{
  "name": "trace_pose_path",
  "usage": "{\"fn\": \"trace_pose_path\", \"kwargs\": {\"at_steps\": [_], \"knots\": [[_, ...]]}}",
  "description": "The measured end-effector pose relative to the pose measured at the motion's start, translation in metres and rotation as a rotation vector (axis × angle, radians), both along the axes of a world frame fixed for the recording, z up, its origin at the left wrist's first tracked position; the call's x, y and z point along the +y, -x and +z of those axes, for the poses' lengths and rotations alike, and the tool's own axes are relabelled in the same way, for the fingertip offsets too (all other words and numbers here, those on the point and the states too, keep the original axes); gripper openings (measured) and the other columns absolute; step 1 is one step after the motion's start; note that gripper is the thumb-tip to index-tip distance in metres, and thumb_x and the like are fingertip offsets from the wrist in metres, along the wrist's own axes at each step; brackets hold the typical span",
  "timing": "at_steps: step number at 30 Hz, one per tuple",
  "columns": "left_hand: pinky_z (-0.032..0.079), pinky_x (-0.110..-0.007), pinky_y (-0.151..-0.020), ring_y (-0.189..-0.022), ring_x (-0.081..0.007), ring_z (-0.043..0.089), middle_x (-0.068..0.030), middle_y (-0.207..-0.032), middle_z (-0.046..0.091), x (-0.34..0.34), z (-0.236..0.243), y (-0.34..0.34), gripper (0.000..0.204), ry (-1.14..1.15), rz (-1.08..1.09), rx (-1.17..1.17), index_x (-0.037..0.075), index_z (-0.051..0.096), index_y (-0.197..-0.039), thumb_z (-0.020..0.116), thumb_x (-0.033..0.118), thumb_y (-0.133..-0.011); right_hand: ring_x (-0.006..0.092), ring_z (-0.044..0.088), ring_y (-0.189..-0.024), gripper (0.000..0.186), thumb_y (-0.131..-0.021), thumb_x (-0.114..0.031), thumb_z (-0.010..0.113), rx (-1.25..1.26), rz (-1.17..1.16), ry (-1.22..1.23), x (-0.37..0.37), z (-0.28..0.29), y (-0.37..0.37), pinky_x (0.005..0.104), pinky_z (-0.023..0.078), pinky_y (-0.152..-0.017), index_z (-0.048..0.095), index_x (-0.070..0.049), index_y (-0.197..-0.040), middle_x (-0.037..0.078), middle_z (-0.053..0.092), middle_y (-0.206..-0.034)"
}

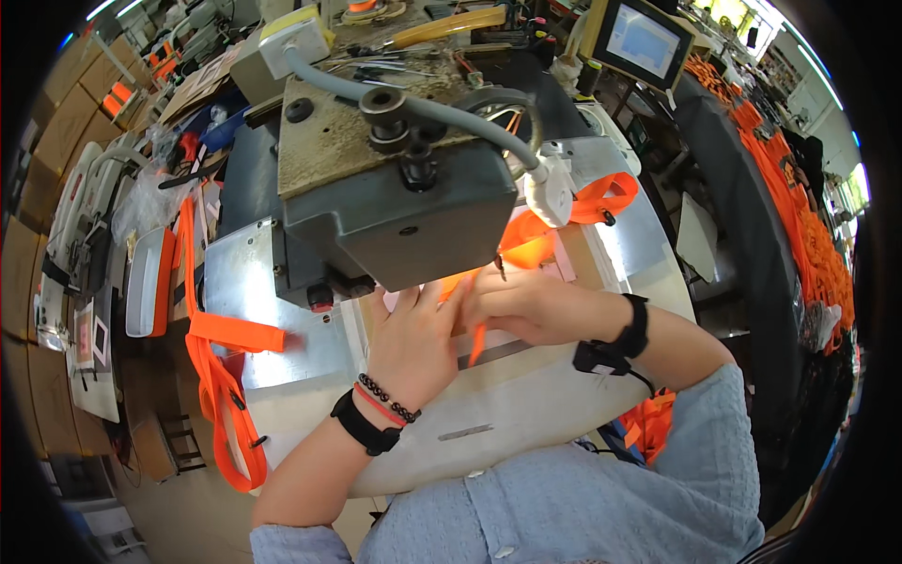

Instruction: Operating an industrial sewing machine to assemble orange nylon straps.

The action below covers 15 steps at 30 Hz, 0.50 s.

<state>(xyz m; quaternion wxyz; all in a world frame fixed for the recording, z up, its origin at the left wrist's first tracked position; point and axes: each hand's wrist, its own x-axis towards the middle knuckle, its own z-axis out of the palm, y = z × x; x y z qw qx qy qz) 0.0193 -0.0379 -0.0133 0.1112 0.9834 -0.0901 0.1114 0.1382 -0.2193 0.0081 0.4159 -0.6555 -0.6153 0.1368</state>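
Note:
Under the head of an industrial sewing machine [404,216], both my hands are close together over the work plate. My left hand [413,334] lies with its fingers stretched and spread, their tips partly hidden by the machine head. Just right of it, my right hand [526,305] has its fingers bent together on an orange webbing strap [528,249]. A narrow orange end [477,344] sticks out toward me between the hands. Beyond my right hand the strap loops over the metal plate, with a small black fitting [609,218] on it. The exact grip is partly hidden.
More orange straps [225,334] with black fittings hang over the table's left edge. A white and orange tray [150,282] sits farther left. A control screen [641,42] stands at the back right. Orange webbing [785,188] is heaped along the right. A grey cable [423,113] arches over the machine.

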Motion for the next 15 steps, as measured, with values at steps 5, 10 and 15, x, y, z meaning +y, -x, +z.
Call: {"fn": "trace_pose_path", "kwargs": {"at_steps": [5, 10, 15], "knots": [[0.024, -0.063, -0.108, -0.116, -0.027, 0.053, -0.0071, -0.114, 0.057, 0.002, -0.005, 0.0, 0.049, 0.007, -0.007, -0.072, 0.015, 0.068, -0.12, 0.06, 0.005, -0.073, 0.0303, 0.06, -0.088, 0.012, -0.095, -0.013, 0.067, 0.09, -0.266, 0.019, 0.024, -0.049, -0.011, 0.0397, 0.049, -0.078, 0.063, -0.002, -0.094, 0.014, 0.063, -0.09], [0.025, -0.063, -0.106, -0.113, -0.0256, 0.053, -0.0057, -0.112, 0.056, 0.001, -0.001, 0.0, 0.05, -0.024, 0.007, 0.018, 0.015, 0.069, -0.119, 0.06, 0.003, -0.071, 0.0306, 0.059, -0.065, 0.023, -0.095, -0.019, 0.068, 0.173, -0.369, 0.168, 0.025, -0.026, -0.023, 0.0406, 0.047, -0.063, 0.058, 0.001, -0.09, 0.016, 0.058, -0.071], [0.027, -0.061, -0.104, -0.114, -0.0252, 0.053, -0.0054, -0.111, 0.055, 0.0, -0.001, 0.001, 0.05, 0.0, 0.01, 0.005, 0.015, 0.069, -0.119, 0.06, 0.003, -0.071, 0.0248, 0.057, -0.061, 0.029, -0.093, -0.024, 0.071, 0.175, -0.337, 0.345, 0.023, -0.023, -0.045, 0.0393, 0.045, -0.059, 0.062, 0.002, -0.084, 0.014, 0.059, -0.068]]}}
